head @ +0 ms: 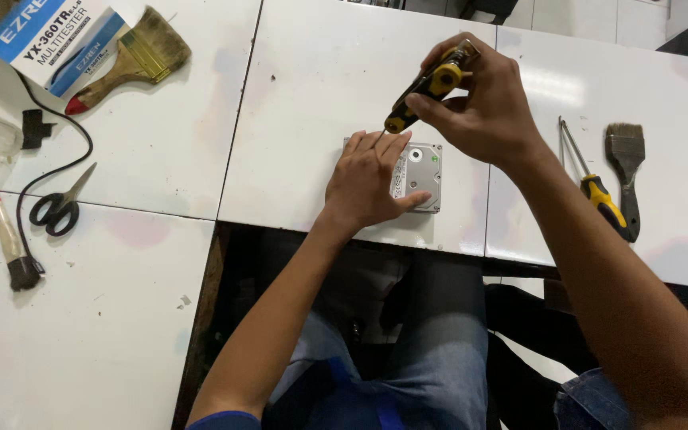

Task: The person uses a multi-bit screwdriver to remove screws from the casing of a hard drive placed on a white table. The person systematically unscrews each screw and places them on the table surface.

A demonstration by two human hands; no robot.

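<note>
Head view, looking down at a white surface (320,72) made of joined panels.

- Hard drive (422,173): silver metal case, lying flat at centre frame near the front edge of the surface, its left half covered by a hand.
- Left hand (368,181): palm down on the hard drive, fingers together and flat, pressing on the case.
- Right hand (483,99): raised above the drive, upper centre of frame, fingers clamped on the handle of a screwdriver.
- Screwdriver (424,89): black and yellow handle, tilted, tip pointing down to the upper left part of the drive just beside the left fingertips. Whether the tip touches the case cannot be told.
- Second screwdriver (595,189): yellow and black handle, lying at right of frame, just beside a dark paintbrush (625,163).
- Wide paintbrush (133,56): wooden handle with red end, upper left, touching a blue and white box (53,36).
- Scissors (59,205): black handles, left of frame, beside a black cable (57,171).
- Small brush (13,251): far left edge, dark bristles toward the bottom.
</note>
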